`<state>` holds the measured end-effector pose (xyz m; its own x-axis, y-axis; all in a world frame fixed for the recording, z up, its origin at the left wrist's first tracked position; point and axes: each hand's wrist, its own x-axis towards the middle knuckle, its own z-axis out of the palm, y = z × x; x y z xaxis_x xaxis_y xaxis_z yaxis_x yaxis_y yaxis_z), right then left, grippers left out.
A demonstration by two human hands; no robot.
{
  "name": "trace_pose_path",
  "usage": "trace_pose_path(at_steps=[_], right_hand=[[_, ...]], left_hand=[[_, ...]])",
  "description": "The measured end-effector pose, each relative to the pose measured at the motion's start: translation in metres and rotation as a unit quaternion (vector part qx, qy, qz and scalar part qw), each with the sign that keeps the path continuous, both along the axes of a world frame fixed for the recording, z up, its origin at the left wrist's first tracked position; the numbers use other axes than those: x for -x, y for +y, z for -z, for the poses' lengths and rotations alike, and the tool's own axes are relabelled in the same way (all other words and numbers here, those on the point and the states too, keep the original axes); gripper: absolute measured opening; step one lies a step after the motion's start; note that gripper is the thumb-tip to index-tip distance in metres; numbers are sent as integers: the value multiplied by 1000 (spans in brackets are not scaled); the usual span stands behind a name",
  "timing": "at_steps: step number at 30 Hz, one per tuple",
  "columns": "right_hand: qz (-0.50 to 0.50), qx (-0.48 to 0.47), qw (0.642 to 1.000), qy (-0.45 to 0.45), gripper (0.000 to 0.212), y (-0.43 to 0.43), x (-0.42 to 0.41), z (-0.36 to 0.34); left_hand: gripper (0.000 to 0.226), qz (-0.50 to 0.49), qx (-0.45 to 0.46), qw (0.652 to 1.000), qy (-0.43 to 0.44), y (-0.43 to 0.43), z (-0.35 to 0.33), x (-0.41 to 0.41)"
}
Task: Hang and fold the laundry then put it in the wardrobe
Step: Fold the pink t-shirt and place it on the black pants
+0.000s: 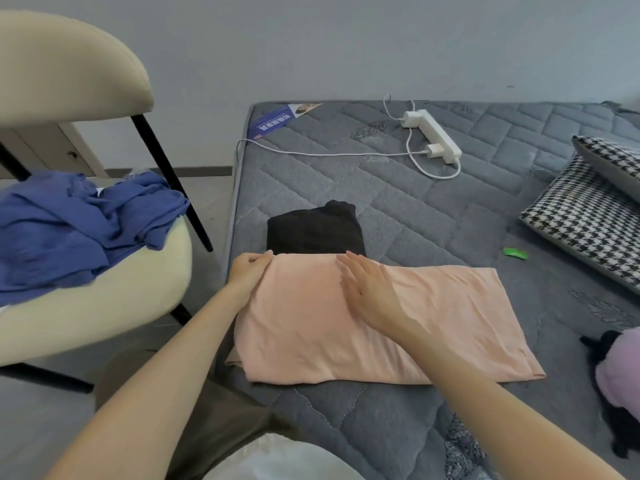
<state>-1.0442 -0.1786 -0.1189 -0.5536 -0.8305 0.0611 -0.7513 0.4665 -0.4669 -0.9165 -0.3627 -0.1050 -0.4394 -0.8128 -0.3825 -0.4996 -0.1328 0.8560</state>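
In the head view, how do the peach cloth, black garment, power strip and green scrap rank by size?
1. peach cloth
2. black garment
3. power strip, farther off, so less sure
4. green scrap

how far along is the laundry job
Done: a black garment lies folded on the mattress. In hand: the pink garment, partly folded, left hand pinching its corner, right hand flat on it. Left: blue clothes heaped on the chair, and putting everything away; no wardrobe is in view.
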Motion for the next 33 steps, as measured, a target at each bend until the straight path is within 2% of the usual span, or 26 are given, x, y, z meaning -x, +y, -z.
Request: trace_pose_path(at_steps=[5,9,14,18,24,26,33], right_hand=[[-41,-67,997,-25,46,-43,-12,-5],[-48,-129,990,-10,46,-55,-22,1],[-37,-148,988,-10,46,-48,-22,3],[-42,-146,988,-24,48,-47,-21,0],[-39,-82,995,-51,48,-32,-25,-4],[-49,-71,995,-51,48,-22,-29,-5],[-67,-35,997,-32,46,-8,-42,-7]], left_hand=[[19,-31,-5,999,33,-12,3,0],[15,-165,-82,980,73,-29,1,-4],[38,-224,-177,957,52,-27,6,-9],[40,-126,-122,985,-1,-24,5,-10],[69,26,-112,991,-71,-12,10,-29],[74,39,-106,990,-80,-4,14,-36],[77,62,-178,981,-39,4,15,-48]])
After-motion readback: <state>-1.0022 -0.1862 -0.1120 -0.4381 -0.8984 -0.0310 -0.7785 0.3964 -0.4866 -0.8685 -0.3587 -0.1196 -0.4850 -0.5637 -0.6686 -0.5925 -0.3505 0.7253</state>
